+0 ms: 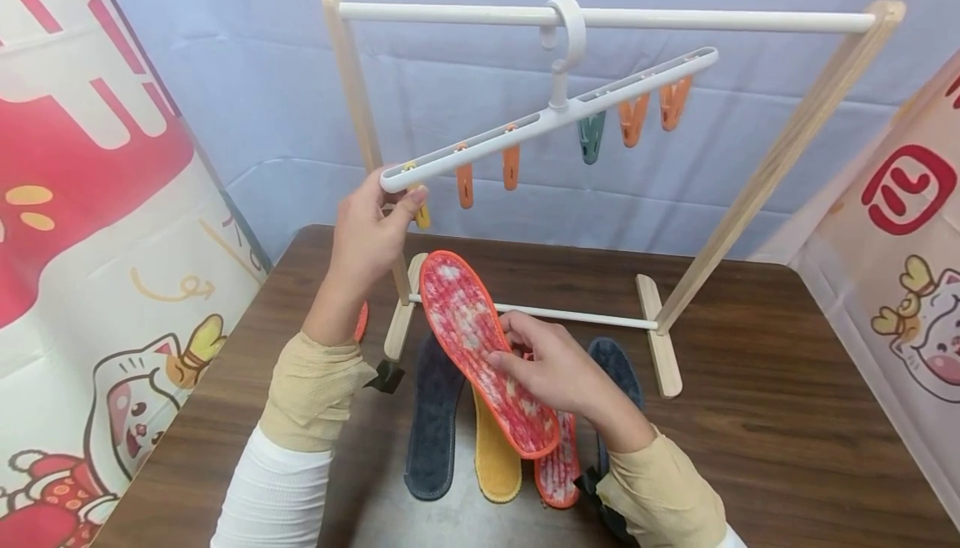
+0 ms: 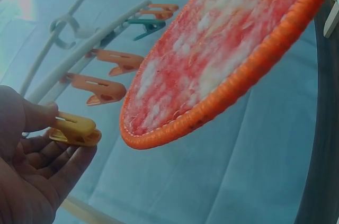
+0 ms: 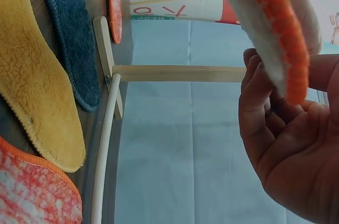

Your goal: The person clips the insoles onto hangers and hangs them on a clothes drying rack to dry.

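Insole (image 1: 467, 306) — pinched in right grip (image 1: 558, 367)

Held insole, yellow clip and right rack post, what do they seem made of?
Held insole: probably fleecy fabric, from its fuzzy face and stitched edge. Yellow clip: likely smooth plastic, from its even color and molded shape. Right post: seemingly matte wood, with faint grain.

held insole (image 1: 468, 335): fuzzy cloth | yellow clip (image 2: 77, 127): smooth plastic | rack post (image 1: 777, 168): matt wood | tabletop (image 1: 787, 389): smooth wood-grain

Six clips (image 1: 511, 168), seemingly six insoles (image 1: 469, 319)
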A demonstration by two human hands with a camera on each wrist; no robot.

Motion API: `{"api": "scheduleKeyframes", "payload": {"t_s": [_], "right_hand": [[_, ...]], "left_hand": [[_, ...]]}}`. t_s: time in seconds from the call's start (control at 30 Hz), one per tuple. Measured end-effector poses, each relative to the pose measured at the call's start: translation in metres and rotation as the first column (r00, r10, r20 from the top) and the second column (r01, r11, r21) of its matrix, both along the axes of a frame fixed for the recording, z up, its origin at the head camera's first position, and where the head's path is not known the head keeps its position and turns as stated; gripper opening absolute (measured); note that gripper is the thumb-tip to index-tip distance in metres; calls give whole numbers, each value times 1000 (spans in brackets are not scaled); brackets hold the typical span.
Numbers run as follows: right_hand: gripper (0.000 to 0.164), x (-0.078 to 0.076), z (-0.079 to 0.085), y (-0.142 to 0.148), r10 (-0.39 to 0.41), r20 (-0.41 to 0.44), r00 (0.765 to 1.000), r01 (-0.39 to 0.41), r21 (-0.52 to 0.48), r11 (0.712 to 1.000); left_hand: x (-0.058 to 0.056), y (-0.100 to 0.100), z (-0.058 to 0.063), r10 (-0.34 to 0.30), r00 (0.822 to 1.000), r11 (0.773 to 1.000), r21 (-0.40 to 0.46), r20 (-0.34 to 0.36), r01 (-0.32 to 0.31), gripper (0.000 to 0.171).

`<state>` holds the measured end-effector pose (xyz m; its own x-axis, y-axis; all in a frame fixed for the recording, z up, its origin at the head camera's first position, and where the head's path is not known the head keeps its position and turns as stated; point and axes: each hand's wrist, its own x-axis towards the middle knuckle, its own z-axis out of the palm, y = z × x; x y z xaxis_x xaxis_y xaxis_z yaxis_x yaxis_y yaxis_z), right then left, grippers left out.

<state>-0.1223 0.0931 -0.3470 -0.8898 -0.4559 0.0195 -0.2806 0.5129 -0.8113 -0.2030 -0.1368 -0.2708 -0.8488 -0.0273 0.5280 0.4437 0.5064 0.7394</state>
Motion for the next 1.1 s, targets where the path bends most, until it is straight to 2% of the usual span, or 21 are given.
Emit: {"api": "scheduleKeyframes", "payload": {"t_s": [0.33,0.57,0.77,1.1], "right_hand": [[22,-3,1,-1,-8,18,1000,7,3,1000],[19,-3,3,-2,7,-9,1000,-7,-1,1000],[18,-3,3,-4,23,-22,999,-24,-36,999],[23,-4,6,-9,7,-11,1000,-8,-80,997]], "left_hand": [[1,2,2,15,1000,1000,-13,-6,-15,36],[4,2,5,17,1000,1000,-14,23,-17,35],[6,2,7,29,999,999,-23,46,-28,34],[7,2,8,31,999,999,-34,39,-30,33]]}}
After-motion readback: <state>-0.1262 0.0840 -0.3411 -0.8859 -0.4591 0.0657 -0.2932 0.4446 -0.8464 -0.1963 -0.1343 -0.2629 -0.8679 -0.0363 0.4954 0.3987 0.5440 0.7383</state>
